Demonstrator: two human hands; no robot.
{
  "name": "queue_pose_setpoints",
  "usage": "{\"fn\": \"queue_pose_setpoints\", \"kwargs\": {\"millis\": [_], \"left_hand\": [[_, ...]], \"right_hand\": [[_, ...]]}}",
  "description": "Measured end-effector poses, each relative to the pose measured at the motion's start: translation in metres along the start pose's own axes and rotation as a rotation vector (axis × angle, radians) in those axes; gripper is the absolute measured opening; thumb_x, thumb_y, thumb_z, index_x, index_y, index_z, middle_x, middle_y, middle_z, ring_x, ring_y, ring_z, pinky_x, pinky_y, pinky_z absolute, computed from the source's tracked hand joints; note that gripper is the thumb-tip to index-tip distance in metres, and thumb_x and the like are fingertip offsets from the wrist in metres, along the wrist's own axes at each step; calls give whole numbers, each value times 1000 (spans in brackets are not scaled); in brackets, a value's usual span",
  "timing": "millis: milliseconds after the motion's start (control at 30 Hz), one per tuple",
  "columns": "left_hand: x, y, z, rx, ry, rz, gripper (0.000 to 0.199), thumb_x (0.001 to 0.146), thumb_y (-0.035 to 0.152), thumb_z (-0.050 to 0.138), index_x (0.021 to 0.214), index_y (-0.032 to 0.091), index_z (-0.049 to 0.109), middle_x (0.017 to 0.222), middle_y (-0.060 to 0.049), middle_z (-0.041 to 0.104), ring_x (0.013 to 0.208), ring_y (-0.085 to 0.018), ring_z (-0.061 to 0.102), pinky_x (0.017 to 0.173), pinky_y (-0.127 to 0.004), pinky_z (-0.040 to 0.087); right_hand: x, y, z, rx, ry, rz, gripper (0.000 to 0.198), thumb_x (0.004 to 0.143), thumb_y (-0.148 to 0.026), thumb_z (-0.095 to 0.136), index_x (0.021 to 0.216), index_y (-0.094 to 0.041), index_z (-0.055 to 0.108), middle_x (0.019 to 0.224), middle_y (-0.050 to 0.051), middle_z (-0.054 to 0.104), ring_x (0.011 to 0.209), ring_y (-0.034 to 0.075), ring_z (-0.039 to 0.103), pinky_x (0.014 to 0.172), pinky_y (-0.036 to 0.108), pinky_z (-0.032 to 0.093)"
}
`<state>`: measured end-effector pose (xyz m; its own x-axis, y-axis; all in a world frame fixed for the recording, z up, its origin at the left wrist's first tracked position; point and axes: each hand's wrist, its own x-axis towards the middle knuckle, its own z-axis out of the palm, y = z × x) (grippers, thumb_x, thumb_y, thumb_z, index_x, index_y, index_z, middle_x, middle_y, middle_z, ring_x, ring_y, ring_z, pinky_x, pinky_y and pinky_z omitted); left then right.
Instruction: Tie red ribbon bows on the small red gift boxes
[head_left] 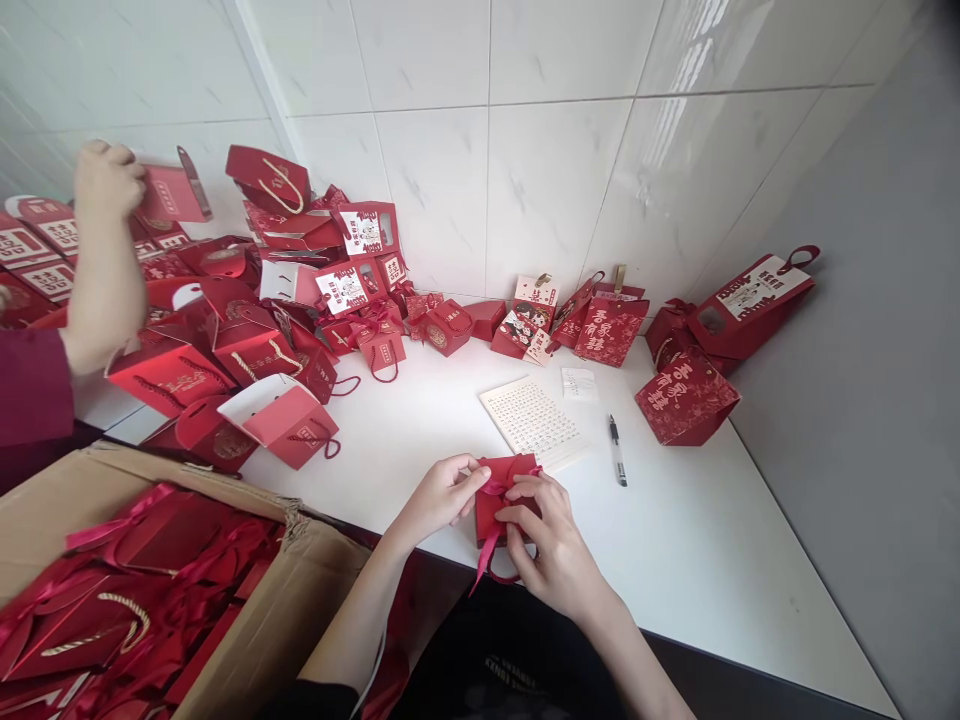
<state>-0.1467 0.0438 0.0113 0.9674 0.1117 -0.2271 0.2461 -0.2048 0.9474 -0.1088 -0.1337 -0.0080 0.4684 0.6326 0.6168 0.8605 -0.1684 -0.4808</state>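
A small red gift box lies at the table's front edge, right before me. Pink ribbon crosses its top, and one tail hangs off the near side. At the box's upper left, my left hand pinches the ribbon between thumb and fingers. From the right, my right hand curls over the box with its fingertips closed on the ribbon near the middle. Those fingers cover part of the ribbon. Part of a dark red cord handle shows below the box.
Beyond the box lie a handwritten sheet, a small white slip and a pen. Red gift boxes line the tiled wall. A carton full of red boxes stands left. A co-worker's hand holds a red box.
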Motion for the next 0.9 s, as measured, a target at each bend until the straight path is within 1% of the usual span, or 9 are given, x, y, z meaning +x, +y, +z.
{"fn": "queue_pose_setpoints", "kwargs": {"millis": [133, 233, 333, 467, 533, 600, 700, 800, 900], "left_hand": [[-1, -6, 1, -19, 13, 20, 35, 84, 52, 46, 85, 17, 49, 45, 9, 42, 34, -6, 33, 38, -18, 28], [-2, -7, 1, -37, 34, 35, 34, 84, 50, 47, 94, 18, 50, 44, 9, 42, 34, -7, 35, 38, -18, 30], [-4, -6, 2, -14, 51, 50, 32, 85, 48, 46, 96, 18, 51, 44, 9, 42, 36, -7, 37, 39, -18, 32], [-5, -4, 3, 59, 103, 87, 29, 86, 46, 45, 88, 18, 55, 46, 7, 44, 41, -9, 42, 44, -20, 36], [-6, -4, 3, 91, 146, 104, 28, 86, 44, 46, 85, 18, 56, 53, 5, 49, 46, -10, 46, 47, -21, 39], [-7, -3, 3, 138, 183, 147, 24, 84, 42, 50, 84, 18, 57, 65, 1, 55, 56, -12, 52, 51, -22, 41], [-8, -2, 1, 226, 184, 241, 16, 82, 35, 54, 83, 19, 59, 82, -1, 60, 74, -14, 57, 63, -23, 46], [-9, -3, 0, 251, 162, 293, 16, 86, 33, 49, 86, 20, 58, 85, -1, 60, 79, -13, 57, 74, -25, 46], [-8, -5, 1, 259, 185, 304, 21, 90, 35, 42, 92, 20, 57, 90, -3, 60, 86, -15, 57, 78, -27, 46]], "right_hand": [[0, -7, -3, -86, -20, -73, 10, 85, -19, 52, 92, -18, 58, 99, 9, 54, 110, 28, 48, 98, 57, 28], [-2, -12, -1, -138, -43, -120, 10, 89, -17, 51, 97, -18, 57, 98, 8, 58, 107, 25, 52, 101, 55, 23], [-4, -15, 2, -124, -4, -147, 15, 90, -9, 46, 97, -17, 57, 91, 6, 60, 97, 20, 56, 99, 50, 28], [-6, -17, 5, -98, 68, -154, 19, 89, -6, 45, 98, -18, 57, 85, 3, 62, 87, 17, 59, 96, 46, 35], [-6, -17, 5, -91, 85, -160, 19, 89, -7, 46, 99, -18, 57, 86, 3, 62, 85, 17, 59, 93, 45, 37], [-6, -17, 5, -86, 90, -161, 18, 89, -7, 47, 99, -18, 57, 86, 3, 63, 84, 16, 59, 91, 44, 39], [-6, -18, 4, -72, 97, -155, 18, 89, -7, 48, 100, -18, 57, 86, 3, 63, 82, 16, 59, 90, 44, 39], [-8, -18, 5, -39, 95, -156, 18, 89, -6, 49, 101, -17, 57, 86, 4, 64, 83, 16, 58, 91, 45, 38], [-9, -17, 6, -7, 106, -167, 20, 88, -4, 50, 102, -16, 57, 86, 4, 63, 84, 16, 58, 92, 44, 38]]}}
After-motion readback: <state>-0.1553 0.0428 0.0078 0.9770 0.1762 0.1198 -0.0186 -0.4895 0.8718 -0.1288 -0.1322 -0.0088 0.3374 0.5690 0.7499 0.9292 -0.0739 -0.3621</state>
